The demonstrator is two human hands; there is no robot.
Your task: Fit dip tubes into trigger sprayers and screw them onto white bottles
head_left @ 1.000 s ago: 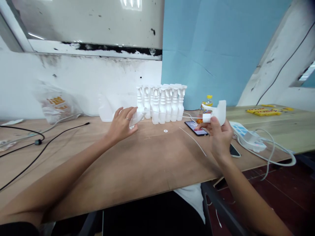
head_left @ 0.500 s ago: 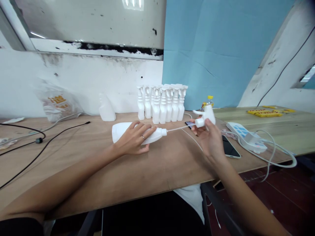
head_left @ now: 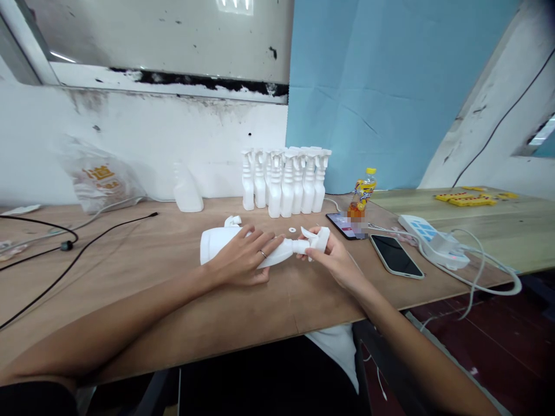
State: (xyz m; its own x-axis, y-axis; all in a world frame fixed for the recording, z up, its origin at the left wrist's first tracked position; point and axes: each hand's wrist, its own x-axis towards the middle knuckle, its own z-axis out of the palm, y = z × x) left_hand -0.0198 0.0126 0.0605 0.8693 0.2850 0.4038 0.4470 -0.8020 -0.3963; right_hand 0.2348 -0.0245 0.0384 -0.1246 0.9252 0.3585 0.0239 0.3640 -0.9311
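Note:
A white plastic bottle (head_left: 212, 245) lies on its side just above the wooden table, its neck pointing right. My left hand (head_left: 245, 254) is wrapped over its middle, with a ring on one finger. At the neck, my right hand (head_left: 332, 257) grips a white trigger spray head (head_left: 319, 240), whose collar meets the bottle's mouth. The tube that hangs from the head is hidden inside the bottle. Behind the bottle a white spray-head piece (head_left: 233, 221) shows in part. A small white ring-shaped washer (head_left: 292, 230) lies on the table near the spray head.
Several white spray bottles (head_left: 286, 185) stand grouped by the wall; one headless bottle (head_left: 187, 188) stands left of them. A plastic bag (head_left: 102, 179) and black cables (head_left: 87, 248) are at left. Right are a drink bottle (head_left: 362, 193), two phones (head_left: 396, 255) and a power strip (head_left: 433, 240).
My right hand has moved left and slightly down, bringing the spray head to the bottle's neck; the tube has gone inside. My left hand and the bottle have shifted slightly right.

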